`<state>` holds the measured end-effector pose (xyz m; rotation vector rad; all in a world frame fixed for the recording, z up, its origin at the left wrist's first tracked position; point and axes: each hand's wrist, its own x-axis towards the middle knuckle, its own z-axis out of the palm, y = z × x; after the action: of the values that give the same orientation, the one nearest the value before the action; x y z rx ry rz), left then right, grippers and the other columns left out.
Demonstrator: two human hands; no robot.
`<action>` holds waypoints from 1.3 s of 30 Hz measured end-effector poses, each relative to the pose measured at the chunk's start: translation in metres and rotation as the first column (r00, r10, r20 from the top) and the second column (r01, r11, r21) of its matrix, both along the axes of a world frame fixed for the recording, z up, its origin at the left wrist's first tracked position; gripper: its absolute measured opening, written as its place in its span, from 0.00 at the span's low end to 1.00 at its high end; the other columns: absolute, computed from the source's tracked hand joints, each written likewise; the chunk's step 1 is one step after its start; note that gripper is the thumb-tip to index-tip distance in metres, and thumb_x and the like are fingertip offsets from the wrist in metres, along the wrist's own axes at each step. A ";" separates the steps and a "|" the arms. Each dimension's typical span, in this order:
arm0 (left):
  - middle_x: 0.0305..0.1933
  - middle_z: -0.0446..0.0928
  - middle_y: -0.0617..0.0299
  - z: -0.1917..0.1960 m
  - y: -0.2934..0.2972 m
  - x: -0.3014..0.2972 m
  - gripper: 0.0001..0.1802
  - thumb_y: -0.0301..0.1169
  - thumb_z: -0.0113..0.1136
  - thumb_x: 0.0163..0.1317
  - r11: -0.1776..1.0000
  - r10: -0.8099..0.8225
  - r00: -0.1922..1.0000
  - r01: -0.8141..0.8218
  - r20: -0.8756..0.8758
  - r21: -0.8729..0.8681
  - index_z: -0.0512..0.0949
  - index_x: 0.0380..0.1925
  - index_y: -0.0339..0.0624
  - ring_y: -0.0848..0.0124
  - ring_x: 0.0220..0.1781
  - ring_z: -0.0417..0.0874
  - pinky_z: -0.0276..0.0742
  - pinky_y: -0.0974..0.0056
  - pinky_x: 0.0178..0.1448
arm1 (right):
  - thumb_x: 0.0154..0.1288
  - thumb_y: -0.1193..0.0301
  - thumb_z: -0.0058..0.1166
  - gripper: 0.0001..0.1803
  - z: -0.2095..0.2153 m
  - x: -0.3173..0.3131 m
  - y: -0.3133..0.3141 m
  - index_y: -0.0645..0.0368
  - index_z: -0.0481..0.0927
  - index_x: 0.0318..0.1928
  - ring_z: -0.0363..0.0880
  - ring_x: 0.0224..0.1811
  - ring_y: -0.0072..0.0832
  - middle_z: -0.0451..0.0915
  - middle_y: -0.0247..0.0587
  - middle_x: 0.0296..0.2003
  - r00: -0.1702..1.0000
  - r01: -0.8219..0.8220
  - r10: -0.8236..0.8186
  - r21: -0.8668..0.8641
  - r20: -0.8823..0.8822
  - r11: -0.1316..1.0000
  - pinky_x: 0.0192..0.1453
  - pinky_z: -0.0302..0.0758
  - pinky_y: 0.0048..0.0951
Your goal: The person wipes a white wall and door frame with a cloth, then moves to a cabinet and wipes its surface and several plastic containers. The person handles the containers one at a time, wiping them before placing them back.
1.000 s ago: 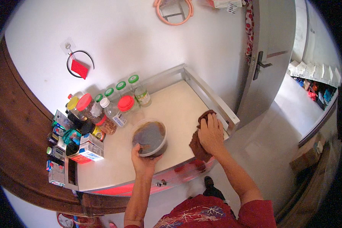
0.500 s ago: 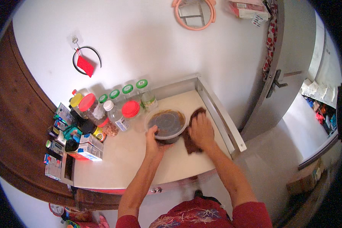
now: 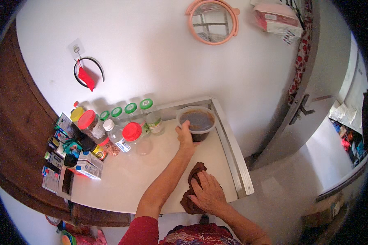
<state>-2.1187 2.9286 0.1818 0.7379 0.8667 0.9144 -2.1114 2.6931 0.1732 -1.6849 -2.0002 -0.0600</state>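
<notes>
Gripped at its rim by the left hand (image 3: pixel 185 137), the dark-filled round clear plastic tub (image 3: pixel 196 121) could be tipped against the raised metal counter edge (image 3: pixel 229 139); the brown cloth (image 3: pixel 193 179) is pressed flat under the right hand (image 3: pixel 208 192).

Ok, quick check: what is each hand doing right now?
Left hand: closed on the rim of the round plastic container at the counter's far corner.
Right hand: open, flat, pressing the brown cloth.

On the white rectangular tabletop (image 3: pixel 122 179), the round lidded plastic container of dark food (image 3: pixel 196 121) is set at one o'clock, the capped jars (image 3: pixel 129 118) at eleven, the brown crumpled cloth (image 3: pixel 192 185) at five.
</notes>
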 end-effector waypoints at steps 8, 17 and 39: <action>0.64 0.51 0.41 0.001 0.005 -0.002 0.43 0.60 0.46 0.56 0.985 0.075 0.809 0.033 -0.583 0.172 0.61 0.61 0.35 0.45 0.62 0.60 0.63 0.46 0.60 | 0.50 0.58 0.61 0.32 -0.002 -0.004 0.015 0.62 0.71 0.53 0.62 0.60 0.52 0.64 0.60 0.56 1.000 -0.003 0.004 -0.011 0.021 1.000 0.63 0.60 0.50; 0.60 0.60 0.40 0.015 -0.028 -0.045 0.38 0.52 0.53 0.57 0.893 0.033 0.942 0.122 -0.333 0.433 0.63 0.57 0.30 0.48 0.62 0.60 0.51 0.50 0.66 | 0.51 0.58 0.59 0.32 -0.006 -0.016 0.064 0.61 0.69 0.55 0.62 0.61 0.53 0.63 0.62 0.57 0.996 -0.019 0.016 0.031 0.090 0.999 0.63 0.61 0.50; 0.62 0.53 0.41 0.024 -0.020 -0.165 0.47 0.31 0.72 0.38 0.211 0.846 0.434 0.257 -0.308 0.943 0.57 0.60 0.40 0.46 0.64 0.56 0.53 0.49 0.65 | 0.53 0.50 0.54 0.30 -0.013 -0.086 0.084 0.63 0.74 0.47 0.64 0.59 0.49 0.69 0.55 0.52 0.993 -0.099 0.086 0.182 0.078 0.978 0.62 0.61 0.49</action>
<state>-2.2837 2.9084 0.2061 2.3756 1.3914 1.6124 -2.1976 2.7766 0.1606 -1.4892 -2.0526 -0.2679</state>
